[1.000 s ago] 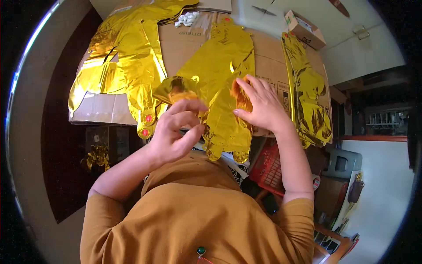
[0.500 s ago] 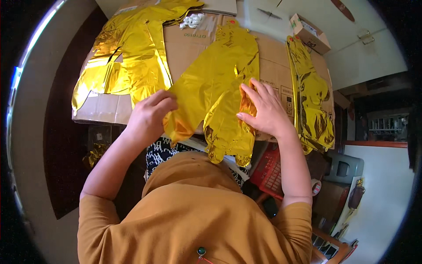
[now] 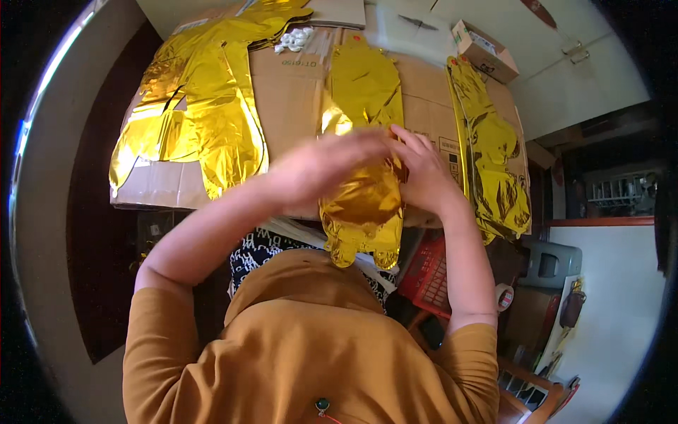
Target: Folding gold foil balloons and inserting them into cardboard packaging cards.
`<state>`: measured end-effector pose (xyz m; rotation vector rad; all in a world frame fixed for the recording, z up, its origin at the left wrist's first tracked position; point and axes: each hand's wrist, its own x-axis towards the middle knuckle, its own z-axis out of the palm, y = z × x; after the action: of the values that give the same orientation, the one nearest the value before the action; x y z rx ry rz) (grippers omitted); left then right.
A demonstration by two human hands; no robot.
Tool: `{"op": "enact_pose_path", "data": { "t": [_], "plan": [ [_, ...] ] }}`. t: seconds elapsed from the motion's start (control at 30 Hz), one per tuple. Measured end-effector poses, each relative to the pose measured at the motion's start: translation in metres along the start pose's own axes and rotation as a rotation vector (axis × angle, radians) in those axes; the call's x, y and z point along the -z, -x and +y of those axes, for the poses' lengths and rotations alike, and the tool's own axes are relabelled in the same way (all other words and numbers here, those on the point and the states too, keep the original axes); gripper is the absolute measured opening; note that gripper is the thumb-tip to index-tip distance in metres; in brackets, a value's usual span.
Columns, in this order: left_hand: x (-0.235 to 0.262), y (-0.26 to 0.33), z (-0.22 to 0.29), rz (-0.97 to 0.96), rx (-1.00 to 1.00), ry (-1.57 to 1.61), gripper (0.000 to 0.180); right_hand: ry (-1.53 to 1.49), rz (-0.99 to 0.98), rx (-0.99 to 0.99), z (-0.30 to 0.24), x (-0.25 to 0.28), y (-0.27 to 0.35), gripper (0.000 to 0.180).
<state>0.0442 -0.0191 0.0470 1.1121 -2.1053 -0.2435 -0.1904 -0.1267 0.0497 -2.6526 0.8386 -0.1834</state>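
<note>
Middle foil (image 3: 364, 78) lies lengthwise on the cardboard (image 3: 289, 99), gold and shiny, its 2 rounded lobes hanging past the near edge by the person's lap; set so, I judge, to be in easy reach of both hands. Left hand (image 3: 314, 167) crosses over the foil's left side, badly blurred; cannot tell whether it holds anything or how wide it is. Right hand (image 3: 427, 180) lies at the foil's right edge, fingers pointing up and inward; thumb side hidden by the blur, so its grip cannot be told. Likely it steadies the thin sheet. Left foil (image 3: 229, 116) and right foil (image 3: 492, 145) flank it, both apart, which probably leaves working room. White pieces (image 3: 294, 39) and a small box (image 3: 485, 51) sit at the far side, seemingly parked out of the way.
</note>
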Motion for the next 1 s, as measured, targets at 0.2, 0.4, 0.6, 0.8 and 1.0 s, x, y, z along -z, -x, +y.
{"op": "enact_pose_path", "data": {
  "t": [0.2, 0.4, 0.6, 0.8, 1.0],
  "plan": [
    [0.028, 0.023, -0.068, 0.146, 0.3, -0.126, 0.031, 0.0, 0.203, 0.083, 0.01, -0.012, -0.004, 0.049],
    [-0.002, -0.001, -0.053, 0.075, 0.184, -0.207, 0.045, -0.168, 0.287, 0.101, 0.009, -0.017, -0.005, 0.036],
    [-0.015, -0.011, -0.058, 0.165, 0.25, -0.086, 0.04, -0.598, 0.03, -0.351, -0.033, 0.004, 0.011, 0.058],
    [0.014, 0.004, -0.083, 0.077, 0.16, -0.124, 0.036, -0.305, 0.254, -0.088, -0.025, -0.027, 0.009, 0.048],
    [0.003, 0.005, -0.061, -0.079, 0.041, -0.273, 0.048, -0.396, 0.316, -0.114, -0.024, -0.03, 0.006, 0.032]
  ]
}}
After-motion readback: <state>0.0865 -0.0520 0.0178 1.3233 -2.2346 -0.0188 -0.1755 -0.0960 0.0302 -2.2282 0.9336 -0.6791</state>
